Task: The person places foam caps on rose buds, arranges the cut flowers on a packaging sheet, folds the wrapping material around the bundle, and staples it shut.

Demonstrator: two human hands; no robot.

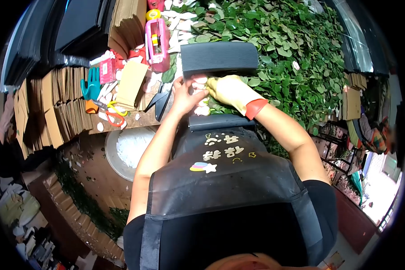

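Several pale pink roses [202, 110] lie in a row between the raised far part and the near part of a dark corrugated sheet [220, 58]. My bare left hand [186, 96] is at the flower heads, its thumb and fingers curled around them. Beside it, my right hand [231, 92] wears a pale yellow rubber glove with a red cuff. Its fingers are bent together at the roses, over the stem side, and partly hide what they grip. Black-handled scissors [159, 100] rest just left of my left hand.
Leafy rose stems [288, 58] pile up at the right. At the left are a pink tape dispenser [157, 45], cardboard pieces [132, 83], orange-and-yellow pliers [110, 109], a teal glove [91, 84] and stacked cardboard [54, 105]. Below the table edge stands a round basin [114, 153].
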